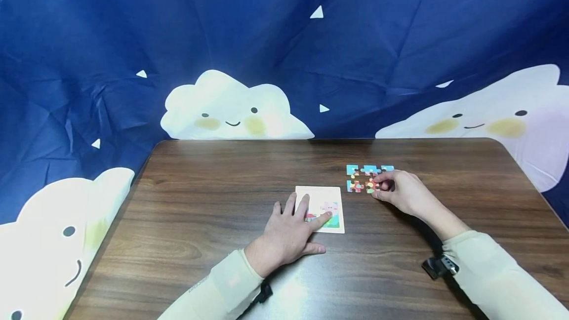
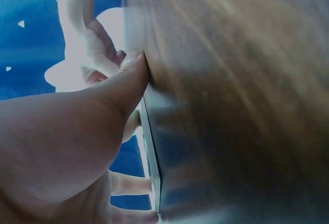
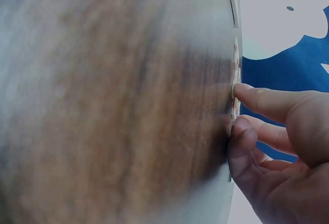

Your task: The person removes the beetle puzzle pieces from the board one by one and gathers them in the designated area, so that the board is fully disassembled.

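Pinching a small red-and-yellow jigsaw piece point(image 1: 370, 186), your right hand point(image 1: 403, 192) sits beside flat, blue-topped jigsaw pieces point(image 1: 370, 168) on the brown wood-grain table point(image 1: 204, 177). Your left hand point(image 1: 286, 233) lies spread over a square, white-bordered picture board point(image 1: 317, 192). Only the left wrist view shows its thin side edge; only the head view, its printed pink figure.

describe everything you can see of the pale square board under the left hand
The pale board is thin, flat and roughly square, cream-white with a plain margin. Its lower right shows a colourful picture, a pink figure over green; a bit of red peeks out beside the fingers. It may be wood or card; I can't tell. It lies flat on the brown table, left of the loose puzzle pieces. The left hand rests on it, hiding part of its left side.
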Demonstrator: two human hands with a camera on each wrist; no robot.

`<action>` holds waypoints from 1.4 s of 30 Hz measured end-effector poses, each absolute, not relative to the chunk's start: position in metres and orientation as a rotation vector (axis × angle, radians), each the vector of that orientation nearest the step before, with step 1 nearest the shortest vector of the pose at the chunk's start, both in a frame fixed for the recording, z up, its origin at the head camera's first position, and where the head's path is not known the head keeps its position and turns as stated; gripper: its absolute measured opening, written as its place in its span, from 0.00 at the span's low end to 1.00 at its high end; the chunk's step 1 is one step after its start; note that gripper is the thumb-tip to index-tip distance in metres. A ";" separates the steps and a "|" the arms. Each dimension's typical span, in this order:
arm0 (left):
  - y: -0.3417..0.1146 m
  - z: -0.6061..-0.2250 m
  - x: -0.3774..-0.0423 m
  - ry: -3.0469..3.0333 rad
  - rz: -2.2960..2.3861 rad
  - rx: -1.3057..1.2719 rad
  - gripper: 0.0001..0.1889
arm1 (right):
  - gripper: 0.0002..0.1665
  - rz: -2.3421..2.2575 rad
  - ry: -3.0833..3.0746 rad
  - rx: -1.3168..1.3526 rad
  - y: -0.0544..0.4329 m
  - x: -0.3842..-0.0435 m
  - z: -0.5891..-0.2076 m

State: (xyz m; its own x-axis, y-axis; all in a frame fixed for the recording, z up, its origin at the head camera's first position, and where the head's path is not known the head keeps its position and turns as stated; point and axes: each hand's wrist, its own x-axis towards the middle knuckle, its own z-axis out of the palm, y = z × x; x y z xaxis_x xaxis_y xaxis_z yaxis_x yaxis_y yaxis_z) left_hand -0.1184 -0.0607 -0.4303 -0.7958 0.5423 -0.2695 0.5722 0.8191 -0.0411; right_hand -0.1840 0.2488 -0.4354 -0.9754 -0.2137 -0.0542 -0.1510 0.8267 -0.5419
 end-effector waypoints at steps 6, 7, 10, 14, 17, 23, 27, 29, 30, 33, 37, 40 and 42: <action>-0.061 -0.432 -0.118 2.775 -0.179 0.876 0.41 | 0.18 -0.833 2.888 -0.265 0.249 -0.184 -0.435; -0.061 -0.432 -0.117 2.778 -0.182 0.878 0.41 | 0.18 -0.834 2.887 -0.264 0.249 -0.184 -0.435; -0.061 -0.433 -0.117 2.786 -0.187 0.881 0.41 | 0.18 -0.840 2.886 -0.263 0.250 -0.184 -0.435; -0.061 -0.433 -0.117 2.793 -0.191 0.886 0.41 | 0.19 -0.846 2.878 -0.255 0.249 -0.184 -0.436; -0.062 -0.433 -0.117 2.798 -0.198 0.895 0.41 | 0.19 -0.853 2.875 -0.253 0.249 -0.184 -0.436; -0.063 -0.433 -0.116 2.808 -0.200 0.915 0.41 | 0.19 -0.861 2.872 -0.246 0.249 -0.183 -0.436; -0.063 -0.434 -0.117 2.804 -0.200 0.916 0.40 | 0.19 -0.856 2.872 -0.239 0.250 -0.184 -0.435; -0.063 -0.434 -0.117 2.806 -0.198 0.920 0.39 | 0.19 -0.864 2.868 -0.242 0.250 -0.184 -0.435; -0.063 -0.434 -0.117 2.807 -0.196 0.922 0.39 | 0.20 -0.868 2.865 -0.241 0.250 -0.184 -0.434; -0.063 -0.434 -0.116 2.817 -0.194 0.928 0.39 | 0.20 -0.900 2.849 -0.239 0.249 -0.183 -0.433; -0.064 -0.432 -0.115 2.838 -0.197 0.939 0.40 | 0.22 -0.989 2.805 -0.228 0.243 -0.178 -0.430; -0.066 -0.431 -0.113 2.846 -0.198 0.956 0.39 | 0.22 -1.051 2.783 -0.239 0.235 -0.174 -0.428; -0.067 -0.430 -0.112 2.845 -0.198 0.967 0.39 | 0.20 -1.083 2.768 -0.258 0.229 -0.172 -0.426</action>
State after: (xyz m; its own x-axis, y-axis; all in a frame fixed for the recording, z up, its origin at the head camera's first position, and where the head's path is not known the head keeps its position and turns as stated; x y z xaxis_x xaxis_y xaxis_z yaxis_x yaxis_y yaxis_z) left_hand -0.1120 -0.0670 -0.4302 -0.7862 0.5957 -0.1647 0.6128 0.7860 -0.0822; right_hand -0.1718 0.2292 -0.4258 -0.9727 -0.2167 -0.0832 -0.1027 0.7233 -0.6829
